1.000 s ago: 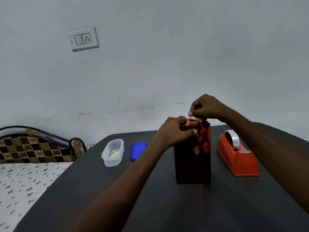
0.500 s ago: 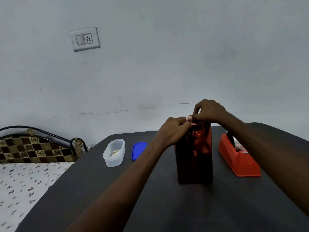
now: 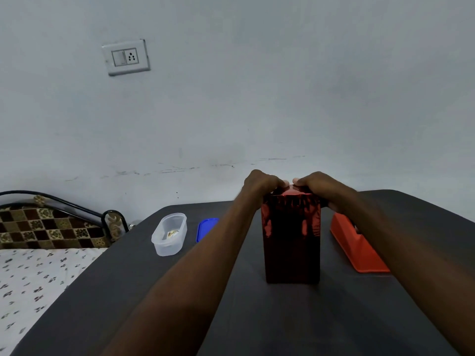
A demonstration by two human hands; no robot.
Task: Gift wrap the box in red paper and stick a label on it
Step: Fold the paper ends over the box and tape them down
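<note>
The box [image 3: 291,237], wrapped in shiny red paper, stood upright on the dark desk [image 3: 257,317], roughly midway between its left and right edges and nearer the far edge than the near one; both hands were on top of it. The left hand [image 3: 259,186] curled over the box's top left corner, fingers bent and close together, pressing on the folded paper; the right hand [image 3: 317,186] did the same at the top right corner, fingers curled down over the edge; the fingertips of the two hands nearly met over the middle of the top. Right of the box, partly hidden by the right forearm, sat an orange tape dispenser [image 3: 356,250]; towards the desk's far left corner stood a clear plastic tub [image 3: 169,233] with something small inside, and just beside it lay a blue lid [image 3: 205,228]; a bed [image 3: 38,265] with a printed sheet ran along the desk's left edge.
</note>
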